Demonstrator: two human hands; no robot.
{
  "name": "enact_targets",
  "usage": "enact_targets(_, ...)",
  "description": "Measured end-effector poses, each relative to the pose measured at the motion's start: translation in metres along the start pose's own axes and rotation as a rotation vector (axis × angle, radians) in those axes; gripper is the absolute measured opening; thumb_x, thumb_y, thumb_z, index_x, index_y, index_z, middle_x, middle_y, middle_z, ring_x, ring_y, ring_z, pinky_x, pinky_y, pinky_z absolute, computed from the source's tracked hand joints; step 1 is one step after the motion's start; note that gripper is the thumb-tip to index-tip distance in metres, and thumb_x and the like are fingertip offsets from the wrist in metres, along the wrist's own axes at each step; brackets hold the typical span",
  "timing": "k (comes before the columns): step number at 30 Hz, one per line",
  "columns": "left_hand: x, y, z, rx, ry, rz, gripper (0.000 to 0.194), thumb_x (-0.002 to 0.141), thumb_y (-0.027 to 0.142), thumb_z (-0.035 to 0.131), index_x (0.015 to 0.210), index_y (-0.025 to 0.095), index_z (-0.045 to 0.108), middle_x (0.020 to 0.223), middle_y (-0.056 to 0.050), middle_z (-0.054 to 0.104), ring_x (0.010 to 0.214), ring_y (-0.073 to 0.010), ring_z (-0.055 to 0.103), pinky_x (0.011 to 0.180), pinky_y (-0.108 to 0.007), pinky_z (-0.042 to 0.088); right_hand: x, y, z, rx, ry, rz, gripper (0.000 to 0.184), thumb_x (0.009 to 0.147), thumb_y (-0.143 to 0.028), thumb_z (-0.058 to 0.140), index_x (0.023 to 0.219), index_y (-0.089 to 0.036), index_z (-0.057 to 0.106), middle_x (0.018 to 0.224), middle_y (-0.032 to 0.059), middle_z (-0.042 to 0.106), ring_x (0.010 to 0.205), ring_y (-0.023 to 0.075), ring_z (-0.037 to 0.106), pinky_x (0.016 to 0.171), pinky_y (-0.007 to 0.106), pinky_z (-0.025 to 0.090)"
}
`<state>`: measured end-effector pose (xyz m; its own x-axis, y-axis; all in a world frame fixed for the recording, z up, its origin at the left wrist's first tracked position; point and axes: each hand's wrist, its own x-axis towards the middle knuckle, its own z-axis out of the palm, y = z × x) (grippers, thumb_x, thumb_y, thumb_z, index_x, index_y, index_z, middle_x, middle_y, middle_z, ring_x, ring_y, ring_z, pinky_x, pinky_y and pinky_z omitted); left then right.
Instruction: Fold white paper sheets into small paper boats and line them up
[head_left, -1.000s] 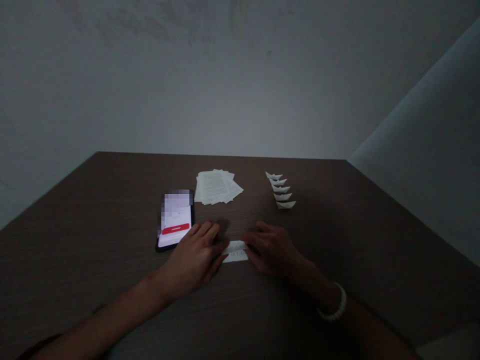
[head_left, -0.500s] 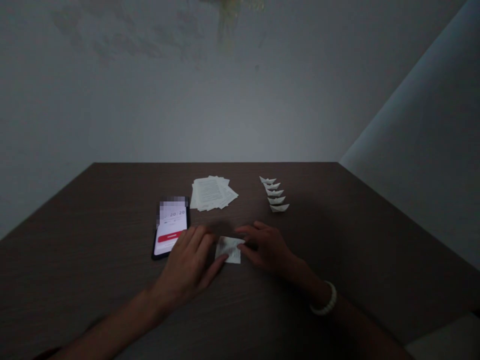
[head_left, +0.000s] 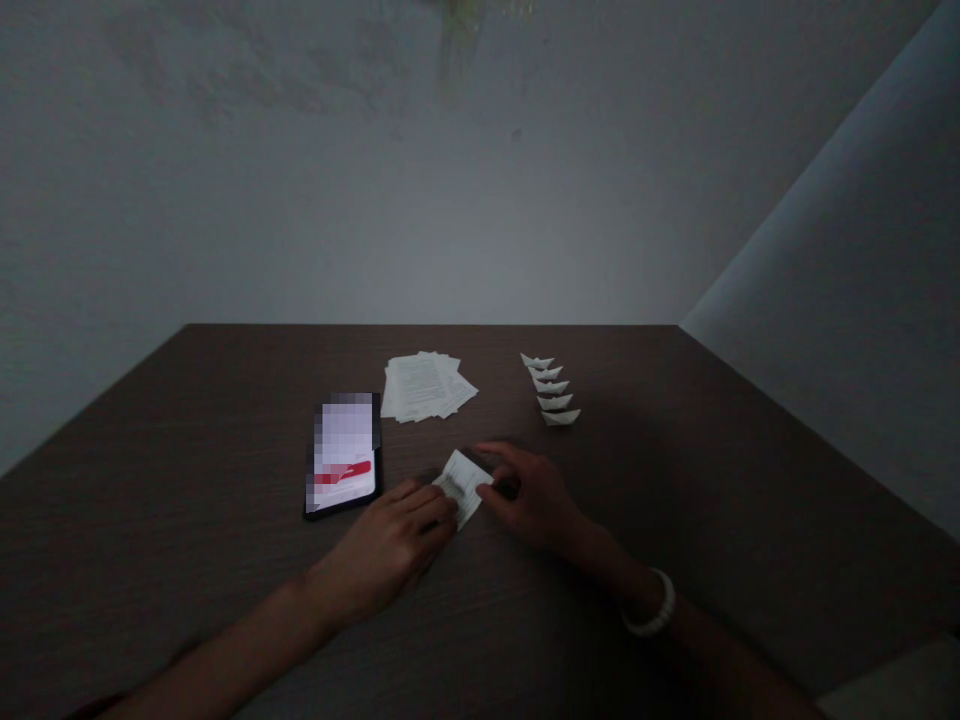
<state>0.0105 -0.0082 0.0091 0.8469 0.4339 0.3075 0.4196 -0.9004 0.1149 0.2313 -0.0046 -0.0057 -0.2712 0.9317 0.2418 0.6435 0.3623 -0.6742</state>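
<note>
A small folded sheet of printed paper (head_left: 466, 480) lies tilted between my hands, low over the dark table or on it. My left hand (head_left: 401, 540) grips its lower left side, fingers curled together over the edge. On the other side, my right hand (head_left: 536, 495) pinches the right corner, thumb in front and index finger stretched behind. A pale bracelet circles my right wrist. Part of the paper is hidden under the left fingers.
Left of the paper lies a phone (head_left: 345, 450) with a lit screen. A loose stack of printed sheets (head_left: 424, 387) sits farther back. Several small folded paper boats (head_left: 555, 403) stand in a row at the back right. The table (head_left: 225, 400) meets a grey wall.
The folded paper has turned, one corner now pointing away from me. My left hand has moved off the phone's edge and closed on the paper's left side. My right hand stays nearly in place.
</note>
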Motion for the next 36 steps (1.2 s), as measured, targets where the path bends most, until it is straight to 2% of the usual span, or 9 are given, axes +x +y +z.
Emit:
enact_targets(2, 0.001, 0.000, -0.001, -0.050, -0.026, -0.008, 0.021, 0.094, 0.014, 0.042, 0.093, 0.016, 0.063, 0.095, -0.007, 0.066, 0.087, -0.0205, 0.060, 0.078, -0.036, 0.048, 0.000, 0.000, 0.000, -0.027, 0.019, 0.031, 0.049, 0.078, -0.023, 0.067, 0.124, -0.024, 0.051, 0.078, -0.0014, 0.068, 0.073, 0.0172, 0.062, 0.071, 0.030, 0.048)
enact_targets(4, 0.001, 0.000, -0.001, -0.096, -0.043, -0.009, 0.022, 0.093, 0.014, 0.041, 0.094, 0.015, 0.063, 0.097, -0.007, 0.067, 0.090, -0.0208, 0.062, 0.081, -0.037, 0.049, 0.000, -0.001, 0.000, -0.058, 0.062, 0.013, 0.052, 0.075, -0.021, 0.069, 0.124, -0.023, 0.051, 0.088, 0.0011, 0.068, 0.081, 0.0186, 0.062, 0.076, 0.032, 0.048)
enact_targets(6, 0.001, 0.000, -0.002, -0.125, -0.037, -0.006, 0.023, 0.093, 0.014, 0.040, 0.095, 0.015, 0.064, 0.098, -0.008, 0.068, 0.092, -0.0212, 0.063, 0.083, -0.038, 0.050, 0.000, -0.001, -0.001, -0.095, 0.094, -0.058, 0.052, 0.073, -0.018, 0.069, 0.122, -0.021, 0.052, 0.104, 0.0049, 0.065, 0.095, 0.0207, 0.059, 0.085, 0.035, 0.047)
enact_targets(8, 0.001, -0.001, -0.003, -0.142, -0.029, -0.011, 0.025, 0.093, 0.014, 0.040, 0.096, 0.015, 0.064, 0.098, -0.008, 0.068, 0.092, -0.0211, 0.064, 0.083, -0.038, 0.051, 0.000, -0.002, -0.002, -0.128, 0.079, -0.151, 0.043, 0.074, -0.016, 0.067, 0.115, -0.022, 0.057, 0.113, 0.0064, 0.060, 0.103, 0.0215, 0.055, 0.089, 0.035, 0.046)
enact_targets(11, 0.001, -0.001, -0.004, -0.163, -0.030, -0.026, 0.025, 0.093, 0.014, 0.039, 0.097, 0.015, 0.064, 0.099, -0.008, 0.068, 0.094, -0.0210, 0.064, 0.085, -0.038, 0.051, -0.002, -0.001, -0.002, -0.163, 0.014, -0.249, 0.022, 0.079, -0.016, 0.063, 0.100, -0.022, 0.065, 0.112, 0.0057, 0.059, 0.101, 0.0203, 0.054, 0.086, 0.033, 0.046)
enact_targets(13, 0.002, -0.001, -0.006, -0.180, -0.044, -0.029, 0.024, 0.093, 0.014, 0.040, 0.097, 0.015, 0.064, 0.101, -0.008, 0.068, 0.096, -0.0210, 0.064, 0.087, -0.039, 0.051, -0.003, -0.001, -0.001, -0.179, -0.012, -0.276, 0.017, 0.079, -0.019, 0.063, 0.095, -0.022, 0.066, 0.111, 0.0058, 0.060, 0.099, 0.0204, 0.054, 0.086, 0.034, 0.045)
enact_targets(19, 0.003, -0.002, -0.010, -0.231, -0.037, -0.028, 0.024, 0.090, 0.012, 0.042, 0.095, 0.015, 0.065, 0.095, -0.007, 0.068, 0.097, -0.0208, 0.063, 0.089, -0.039, 0.051, -0.003, -0.002, -0.001, -0.196, -0.048, -0.268, 0.023, 0.076, -0.018, 0.065, 0.099, -0.021, 0.065, 0.102, 0.0054, 0.062, 0.095, 0.0202, 0.054, 0.089, 0.037, 0.043)
enact_targets(29, 0.004, -0.002, -0.012, -0.256, -0.012, -0.015, 0.022, 0.088, 0.010, 0.045, 0.095, 0.016, 0.065, 0.091, -0.006, 0.068, 0.094, -0.0199, 0.064, 0.089, -0.038, 0.051, -0.004, -0.002, 0.000, -0.230, -0.040, -0.228, 0.028, 0.073, -0.024, 0.067, 0.101, -0.021, 0.065, 0.109, 0.0068, 0.060, 0.100, 0.0237, 0.051, 0.089, 0.040, 0.043)
enact_targets(36, 0.005, -0.003, -0.016, -0.269, -0.048, -0.015, 0.023, 0.088, 0.010, 0.044, 0.095, 0.017, 0.065, 0.091, -0.006, 0.069, 0.093, -0.0205, 0.064, 0.089, -0.039, 0.051, -0.005, -0.003, 0.001, -0.225, -0.033, -0.213, 0.029, 0.072, -0.025, 0.069, 0.101, -0.022, 0.065, 0.108, 0.0066, 0.060, 0.101, 0.0243, 0.051, 0.089, 0.041, 0.042)
